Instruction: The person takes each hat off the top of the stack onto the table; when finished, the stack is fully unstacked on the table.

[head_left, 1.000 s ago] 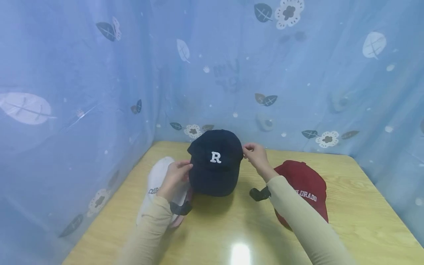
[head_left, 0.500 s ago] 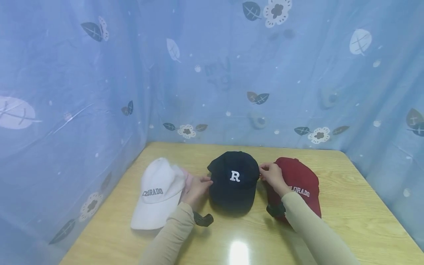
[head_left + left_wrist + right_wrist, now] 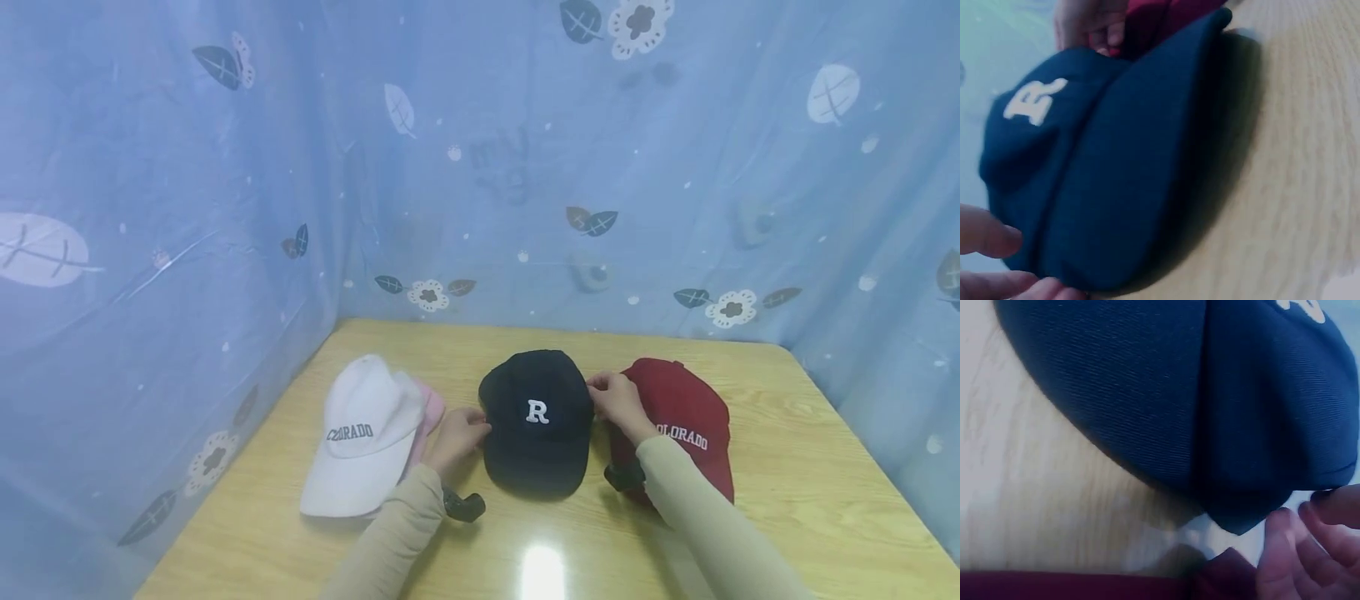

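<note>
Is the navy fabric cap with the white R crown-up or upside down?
Crown-up. In the head view, the navy fabric cap shows its rounded crown above its brim, and the white letter R reads upright.

It's a curtained nook — blue drapes [image 3: 450, 200], wooden table [image 3: 802, 450].

Dark cap [image 3: 536, 437] lower, nearer red cap [image 3: 684, 402]

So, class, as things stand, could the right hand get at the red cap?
Probably yes. The right hand overlaps the red cap in the head view, and nothing seems to stand between them. But it is at the edge of the dark cap, so may need to leave that first.
</note>
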Demonstrator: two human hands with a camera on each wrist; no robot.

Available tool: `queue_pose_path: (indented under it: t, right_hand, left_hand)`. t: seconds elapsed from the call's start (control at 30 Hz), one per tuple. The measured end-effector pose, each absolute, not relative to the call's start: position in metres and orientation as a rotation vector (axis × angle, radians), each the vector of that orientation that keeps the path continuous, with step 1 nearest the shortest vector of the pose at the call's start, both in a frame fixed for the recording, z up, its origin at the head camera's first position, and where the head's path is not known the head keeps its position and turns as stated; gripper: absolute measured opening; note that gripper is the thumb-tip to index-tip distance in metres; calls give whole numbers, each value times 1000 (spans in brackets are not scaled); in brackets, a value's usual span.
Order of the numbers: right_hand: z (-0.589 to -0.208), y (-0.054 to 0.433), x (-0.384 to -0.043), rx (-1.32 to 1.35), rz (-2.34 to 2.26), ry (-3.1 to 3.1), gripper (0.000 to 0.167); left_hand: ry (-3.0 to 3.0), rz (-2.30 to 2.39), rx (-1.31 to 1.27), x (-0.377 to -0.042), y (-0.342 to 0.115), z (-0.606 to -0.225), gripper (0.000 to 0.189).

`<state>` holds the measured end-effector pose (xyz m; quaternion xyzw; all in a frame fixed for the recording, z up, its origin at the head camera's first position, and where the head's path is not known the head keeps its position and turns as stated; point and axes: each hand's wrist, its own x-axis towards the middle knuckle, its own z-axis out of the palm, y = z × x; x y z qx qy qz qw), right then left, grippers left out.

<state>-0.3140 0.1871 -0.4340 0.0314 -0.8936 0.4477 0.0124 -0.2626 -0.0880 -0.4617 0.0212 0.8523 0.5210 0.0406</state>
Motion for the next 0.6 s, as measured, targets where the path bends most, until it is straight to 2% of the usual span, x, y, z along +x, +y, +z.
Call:
queue_pose_path:
  t: [0.1,0.3,0.47,0.6]
  right_hand:
    - [-433,181,-314,79,1368,-2715,22]
    - [-410,145,-317,136,1250,-2509,22]
    - [-392,97,-319,258,1384,-2452,22]
    - [-392,51,-316,349,1571,-2496,22]
  left_hand:
    - [2556,1596,79,-257,-95,-453,47]
    - [2679,1683,118,-251,-130,-409,41]
    - [2815,1713,111,-235,-186,-373,38]
    - [2955,1625,-66,-212,-239,-369,41]
